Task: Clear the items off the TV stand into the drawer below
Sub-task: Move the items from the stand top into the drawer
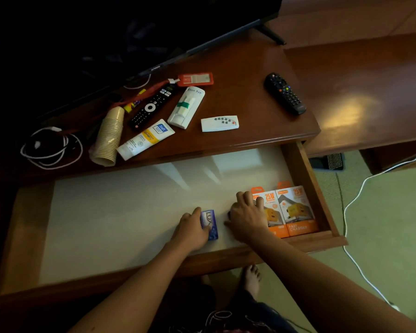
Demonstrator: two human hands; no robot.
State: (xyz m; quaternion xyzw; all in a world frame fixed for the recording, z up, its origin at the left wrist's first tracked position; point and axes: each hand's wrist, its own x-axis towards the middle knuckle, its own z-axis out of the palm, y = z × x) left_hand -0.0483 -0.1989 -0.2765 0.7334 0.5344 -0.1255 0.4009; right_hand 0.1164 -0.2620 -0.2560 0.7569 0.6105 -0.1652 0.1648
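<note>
The drawer [322, 243] below the TV stand [250, 104] is pulled out, showing a white liner. My left hand [192, 230] grips a blue Lux soap box [210, 224] that sits on the liner. My right hand [246, 216] lies just right of it, fingers curled over a small dark object [228, 213] that is mostly hidden, fingertips touching two orange charger boxes [296, 212]. On the stand lie a black remote [285, 93], a white remote [219, 123], a white case [186, 107], another black remote [151, 106], a cream tube [145, 139] and stacked paper cups [108, 138].
A red tag [195, 79] with its lanyard and a yellow marker [133, 102] lie near the TV [130, 32]. A coiled white cable [51, 147] sits at the stand's left end. Another white cable [353, 200] runs across the floor on the right. A bare foot [252, 280] shows below the drawer.
</note>
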